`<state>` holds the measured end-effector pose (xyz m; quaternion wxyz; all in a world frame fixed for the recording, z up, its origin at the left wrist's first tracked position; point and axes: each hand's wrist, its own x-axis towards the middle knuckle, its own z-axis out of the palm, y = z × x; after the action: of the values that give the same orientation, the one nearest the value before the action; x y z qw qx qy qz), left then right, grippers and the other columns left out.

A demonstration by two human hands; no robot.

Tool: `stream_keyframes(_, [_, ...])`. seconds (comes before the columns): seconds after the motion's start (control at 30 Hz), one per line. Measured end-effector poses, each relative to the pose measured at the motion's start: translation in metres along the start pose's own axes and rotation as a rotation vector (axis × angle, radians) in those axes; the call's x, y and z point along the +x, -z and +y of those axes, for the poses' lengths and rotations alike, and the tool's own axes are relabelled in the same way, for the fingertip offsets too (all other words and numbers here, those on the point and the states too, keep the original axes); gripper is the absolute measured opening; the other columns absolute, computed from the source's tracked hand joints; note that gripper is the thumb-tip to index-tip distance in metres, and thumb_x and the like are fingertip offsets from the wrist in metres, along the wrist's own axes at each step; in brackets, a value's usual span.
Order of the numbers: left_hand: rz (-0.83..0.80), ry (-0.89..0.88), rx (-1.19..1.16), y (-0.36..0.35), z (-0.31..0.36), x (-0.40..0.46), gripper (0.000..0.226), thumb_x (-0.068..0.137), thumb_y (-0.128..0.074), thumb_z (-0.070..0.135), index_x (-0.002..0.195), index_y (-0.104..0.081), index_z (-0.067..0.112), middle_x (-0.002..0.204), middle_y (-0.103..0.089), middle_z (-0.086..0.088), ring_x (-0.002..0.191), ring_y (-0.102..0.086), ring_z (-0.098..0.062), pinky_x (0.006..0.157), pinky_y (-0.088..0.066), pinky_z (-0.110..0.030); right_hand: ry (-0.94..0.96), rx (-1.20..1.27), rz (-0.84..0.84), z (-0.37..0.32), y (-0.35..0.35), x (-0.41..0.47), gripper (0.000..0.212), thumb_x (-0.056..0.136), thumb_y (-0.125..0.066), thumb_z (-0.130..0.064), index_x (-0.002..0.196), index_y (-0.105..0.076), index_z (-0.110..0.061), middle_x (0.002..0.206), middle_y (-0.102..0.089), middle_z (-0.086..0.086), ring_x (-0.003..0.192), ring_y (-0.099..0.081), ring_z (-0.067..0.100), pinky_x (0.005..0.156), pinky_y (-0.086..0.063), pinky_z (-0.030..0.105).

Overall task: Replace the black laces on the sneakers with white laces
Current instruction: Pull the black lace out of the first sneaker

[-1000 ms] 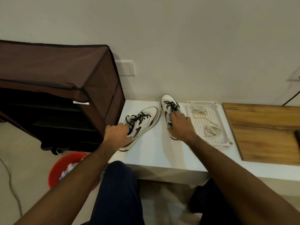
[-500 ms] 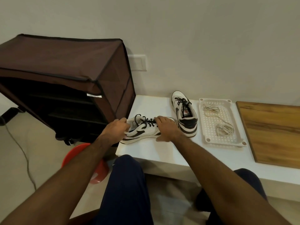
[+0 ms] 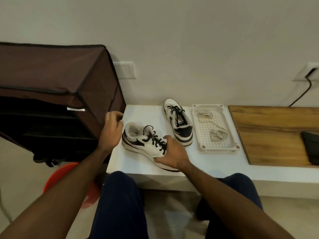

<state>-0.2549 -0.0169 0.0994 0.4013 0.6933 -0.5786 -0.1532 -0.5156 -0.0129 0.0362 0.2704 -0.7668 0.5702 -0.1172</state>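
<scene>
The near sneaker (image 3: pixel 146 144) has been pulled away from its mate and turned across the front of the desk (image 3: pixel 143 112) — a second ago both shoes lay side by side, one under each hand, toes toward the wall. Now the right hand (image 3: pixel 172 155) grasps its toe end, fingers curled over the upper and thumb at the sole, right beside the black lace (image 3: pixel 156 139), which is still threaded through every eyelet. The left hand (image 3: pixel 112 131) has let go of the heel and hovers just beside it, fingers loosely curled around nothing. The far sneaker (image 3: pixel 177 121) stands untouched near the wall, also black-laced, next to the tray (image 3: pixel 231 135) where the white laces (image 3: pixel 218 133) lie in two bundles. So one shoe has been singled out and squared up for work — unlacing looks to be next, and no swap has begun.
</scene>
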Motion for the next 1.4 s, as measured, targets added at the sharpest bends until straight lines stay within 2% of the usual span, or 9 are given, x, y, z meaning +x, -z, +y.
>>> stream_keyframes(0.1, [0.283,0.325,-0.493,-0.013,0.012,0.008,0.019,0.101,-0.042,0.012,0.113,-0.054,0.021,0.124,-0.057,-0.006,0.101,-0.063,-0.021,0.085,-0.049,-0.038,-0.003,0.138,0.054,0.012,0.038,-0.011,0.101,0.054,-0.082,-0.065,0.138,-0.037,-0.032,0.127,-0.06,-0.01,0.114,-0.059,0.014,0.096,-0.05,0.036])
stream_keyframes(0.2, [0.065,0.417,-0.447,-0.039,0.01,0.009,0.025,0.097,-0.043,0.002,0.1,-0.057,0.023,0.118,-0.065,-0.01,0.105,-0.064,-0.026,0.079,-0.049,-0.037,-0.016,0.339,0.127,0.022,0.079,-0.021,0.091,0.059,-0.09,-0.056,0.133,-0.04,-0.037,0.119,-0.059,-0.021,0.107,-0.06,0.004,0.091,-0.05,0.029])
stream_keyframes(0.37, [-0.387,-0.263,0.297,-0.099,0.03,0.004,0.051,0.087,-0.061,0.002,0.134,-0.054,0.021,0.135,-0.051,-0.005,0.116,-0.056,-0.029,0.092,-0.05,-0.047,-0.099,0.499,0.333,0.044,0.124,-0.022,0.075,0.066,-0.091,-0.048,0.122,-0.042,-0.04,0.11,-0.059,-0.023,0.098,-0.057,-0.007,0.079,-0.045,0.017])
stream_keyframes(0.5, [-0.399,-0.697,0.789,-0.139,0.069,0.019,0.076,0.077,-0.075,0.007,0.145,-0.048,0.026,0.155,-0.041,-0.008,0.135,-0.045,-0.032,0.097,-0.045,-0.049,-0.211,0.541,0.431,0.066,0.137,-0.018,0.075,0.066,-0.092,-0.044,0.121,-0.04,-0.036,0.108,-0.055,-0.02,0.093,-0.056,-0.004,0.076,-0.042,0.015])
stream_keyframes(0.67, [-0.514,-0.938,1.292,-0.16,0.088,0.041,0.041,0.101,-0.056,0.028,0.141,-0.054,0.024,0.155,-0.04,-0.009,0.143,-0.033,-0.038,0.118,-0.021,-0.062,-0.307,0.498,0.433,0.093,0.133,-0.017,0.083,0.06,-0.091,-0.054,0.125,-0.043,-0.033,0.112,-0.058,-0.015,0.104,-0.06,0.009,0.091,-0.054,0.036])
stream_keyframes(0.8, [-0.454,-1.058,1.37,-0.156,0.088,0.027,0.024,0.097,-0.054,0.018,0.117,-0.066,0.021,0.109,-0.07,-0.004,0.109,-0.057,-0.034,0.106,-0.039,-0.055,-0.338,0.485,0.409,0.093,0.13,-0.016,0.084,0.061,-0.091,-0.052,0.127,-0.044,-0.028,0.113,-0.06,-0.013,0.104,-0.062,0.011,0.087,-0.052,0.032])
stream_keyframes(1.07, [-0.418,-0.453,1.238,-0.143,0.089,0.022,0.031,0.103,-0.044,0.049,0.086,-0.059,0.028,0.083,-0.07,0.008,0.079,-0.065,-0.018,0.097,-0.033,-0.042,-0.441,0.294,0.428,0.046,0.105,-0.002,0.093,0.058,-0.076,-0.071,0.131,-0.04,-0.025,0.129,-0.052,0.003,0.121,-0.053,0.03,0.1,-0.046,0.053])
stream_keyframes(1.2, [-0.307,-0.149,0.818,-0.137,0.084,0.05,0.028,0.102,-0.047,0.044,0.104,-0.06,0.02,0.096,-0.07,-0.001,0.09,-0.069,-0.029,0.099,-0.034,-0.044,-0.527,0.259,0.364,0.028,0.084,0.013,0.087,0.068,-0.078,-0.062,0.132,-0.036,-0.02,0.134,-0.046,0.005,0.126,-0.046,0.035,0.102,-0.038,0.052])
stream_keyframes(1.4, [-0.133,-0.301,0.487,-0.099,0.047,0.033,0.049,0.089,-0.069,0.038,0.129,-0.052,0.017,0.13,-0.05,-0.003,0.108,-0.058,-0.031,0.084,-0.047,-0.049,-0.631,0.242,0.345,0.011,0.047,0.041,0.09,0.076,-0.074,-0.06,0.139,-0.031,-0.013,0.14,-0.041,0.011,0.127,-0.045,0.038,0.101,-0.037,0.054])
